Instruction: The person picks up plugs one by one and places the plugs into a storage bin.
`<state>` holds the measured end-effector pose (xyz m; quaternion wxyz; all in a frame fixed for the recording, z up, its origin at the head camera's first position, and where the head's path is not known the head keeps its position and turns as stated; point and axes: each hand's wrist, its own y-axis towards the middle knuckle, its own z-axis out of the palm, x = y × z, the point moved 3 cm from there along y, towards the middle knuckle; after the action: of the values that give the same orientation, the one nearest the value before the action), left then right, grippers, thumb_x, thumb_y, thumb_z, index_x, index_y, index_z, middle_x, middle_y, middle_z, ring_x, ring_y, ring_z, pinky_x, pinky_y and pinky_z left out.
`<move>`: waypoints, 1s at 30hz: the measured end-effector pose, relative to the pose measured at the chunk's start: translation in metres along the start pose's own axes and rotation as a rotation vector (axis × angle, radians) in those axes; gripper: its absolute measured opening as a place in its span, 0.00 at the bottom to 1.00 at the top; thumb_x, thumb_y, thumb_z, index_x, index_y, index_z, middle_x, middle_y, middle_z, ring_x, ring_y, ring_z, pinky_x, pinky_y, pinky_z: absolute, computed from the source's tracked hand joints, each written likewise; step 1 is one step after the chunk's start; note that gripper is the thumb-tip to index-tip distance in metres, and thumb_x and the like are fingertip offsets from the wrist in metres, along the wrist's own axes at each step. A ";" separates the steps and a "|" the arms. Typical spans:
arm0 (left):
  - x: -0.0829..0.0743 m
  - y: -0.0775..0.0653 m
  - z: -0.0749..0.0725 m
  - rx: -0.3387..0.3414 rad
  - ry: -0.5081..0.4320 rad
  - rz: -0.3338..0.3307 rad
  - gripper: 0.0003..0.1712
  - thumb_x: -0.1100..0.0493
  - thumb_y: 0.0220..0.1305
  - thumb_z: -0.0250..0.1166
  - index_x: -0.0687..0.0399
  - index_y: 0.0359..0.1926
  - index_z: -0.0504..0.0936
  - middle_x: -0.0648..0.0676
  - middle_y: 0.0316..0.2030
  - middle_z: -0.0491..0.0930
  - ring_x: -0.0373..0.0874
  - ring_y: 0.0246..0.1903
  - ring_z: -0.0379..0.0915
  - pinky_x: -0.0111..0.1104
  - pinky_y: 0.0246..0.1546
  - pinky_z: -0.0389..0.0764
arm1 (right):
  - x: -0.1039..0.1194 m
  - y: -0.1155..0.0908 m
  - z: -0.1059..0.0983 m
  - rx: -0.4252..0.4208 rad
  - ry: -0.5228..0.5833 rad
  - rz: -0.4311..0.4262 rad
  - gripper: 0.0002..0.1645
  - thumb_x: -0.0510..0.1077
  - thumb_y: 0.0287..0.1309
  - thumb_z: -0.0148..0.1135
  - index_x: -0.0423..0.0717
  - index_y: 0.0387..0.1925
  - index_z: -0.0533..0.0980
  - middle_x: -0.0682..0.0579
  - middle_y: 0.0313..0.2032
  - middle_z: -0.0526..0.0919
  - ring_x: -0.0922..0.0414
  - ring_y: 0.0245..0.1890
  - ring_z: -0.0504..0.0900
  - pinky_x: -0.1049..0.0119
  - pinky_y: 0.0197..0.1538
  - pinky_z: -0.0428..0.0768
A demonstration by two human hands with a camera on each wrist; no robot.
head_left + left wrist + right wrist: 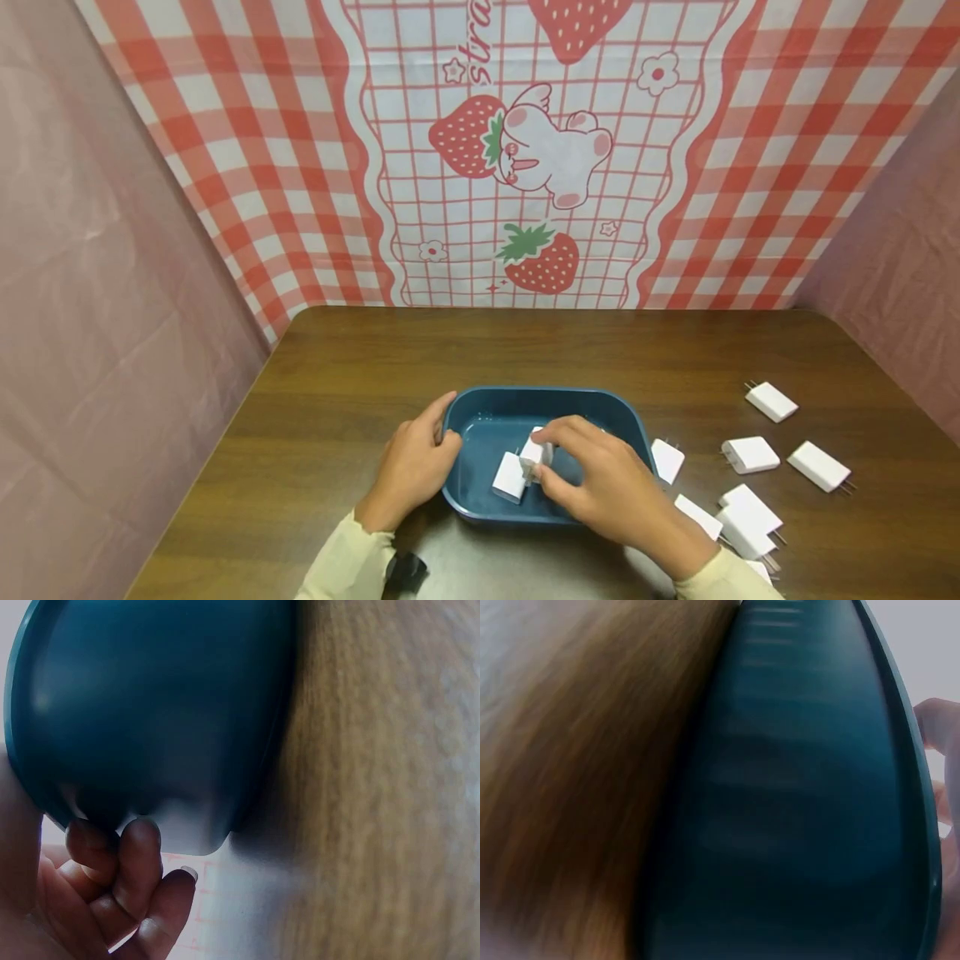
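Note:
A blue plastic tub (540, 390) sits on the table in front of me. My left hand (415, 467) grips its left side, thumb at the rim; in the left wrist view the fingers (139, 855) curl against the outer wall. Over the inside of the tub, my right hand (611, 479) pinches a white charger plug (536, 457) between thumb and fingers. Right beside it, a second white charger plug (509, 478) lies on the tub floor. The right wrist view is mostly the tub's outer wall (780, 787), with only part of the hand above the rim.
Several more white charger plugs lie on the wooden table (360, 350) right of the tub, including a far one (772, 402) and an overlapping pile (746, 529) near my right forearm. A small black object (407, 573) is by my left sleeve. A checked cloth (300, 167) hangs behind.

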<state>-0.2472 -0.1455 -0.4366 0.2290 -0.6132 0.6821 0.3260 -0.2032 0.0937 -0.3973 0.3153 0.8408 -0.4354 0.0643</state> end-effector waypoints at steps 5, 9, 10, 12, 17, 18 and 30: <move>-0.001 0.001 0.001 0.004 -0.004 0.010 0.34 0.57 0.58 0.60 0.49 0.68 0.75 0.43 0.14 0.59 0.40 0.16 0.59 0.35 0.21 0.59 | 0.006 0.007 0.009 0.025 -0.019 -0.037 0.18 0.52 0.52 0.74 0.58 0.46 0.83 0.65 0.45 0.81 0.65 0.42 0.82 0.60 0.43 0.82; -0.001 0.000 -0.001 0.001 -0.012 0.005 0.34 0.57 0.58 0.60 0.49 0.68 0.75 0.44 0.14 0.60 0.40 0.16 0.59 0.35 0.20 0.59 | 0.011 0.013 0.017 0.046 -0.028 -0.077 0.17 0.53 0.53 0.73 0.56 0.45 0.83 0.63 0.45 0.83 0.64 0.42 0.83 0.60 0.43 0.82; 0.000 0.000 -0.001 -0.002 -0.011 0.006 0.34 0.57 0.57 0.60 0.49 0.68 0.75 0.44 0.14 0.60 0.40 0.16 0.59 0.36 0.21 0.60 | 0.013 0.015 0.019 0.054 -0.028 -0.084 0.17 0.53 0.54 0.73 0.56 0.45 0.83 0.63 0.45 0.83 0.64 0.42 0.83 0.60 0.43 0.82; 0.000 0.000 -0.001 0.001 -0.012 0.006 0.34 0.57 0.58 0.60 0.49 0.68 0.75 0.44 0.14 0.61 0.40 0.16 0.59 0.36 0.20 0.60 | 0.014 0.018 0.022 0.083 -0.022 -0.071 0.18 0.54 0.54 0.72 0.56 0.46 0.83 0.62 0.45 0.84 0.64 0.43 0.83 0.60 0.44 0.82; 0.001 0.000 -0.001 0.018 -0.014 0.006 0.34 0.58 0.59 0.61 0.50 0.68 0.74 0.43 0.15 0.61 0.39 0.15 0.58 0.35 0.19 0.58 | 0.018 0.023 0.032 0.150 -0.017 -0.019 0.20 0.56 0.54 0.73 0.56 0.48 0.83 0.60 0.47 0.85 0.65 0.45 0.82 0.60 0.46 0.81; 0.001 0.000 0.000 0.021 -0.015 0.007 0.33 0.58 0.59 0.61 0.50 0.68 0.74 0.43 0.15 0.61 0.39 0.15 0.57 0.35 0.19 0.58 | 0.020 0.023 0.034 0.158 -0.025 -0.014 0.21 0.56 0.54 0.73 0.56 0.48 0.82 0.60 0.47 0.85 0.65 0.45 0.82 0.61 0.46 0.81; 0.001 0.000 -0.001 0.015 -0.021 0.028 0.34 0.58 0.58 0.61 0.51 0.68 0.75 0.43 0.15 0.60 0.39 0.16 0.58 0.35 0.21 0.61 | 0.027 0.035 0.047 0.214 -0.065 -0.016 0.21 0.57 0.53 0.72 0.54 0.47 0.82 0.61 0.38 0.85 0.64 0.32 0.77 0.64 0.35 0.77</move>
<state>-0.2477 -0.1473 -0.4366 0.2360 -0.5984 0.6906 0.3307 -0.2214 0.0325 -0.4076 0.2100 0.8747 -0.4293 0.0803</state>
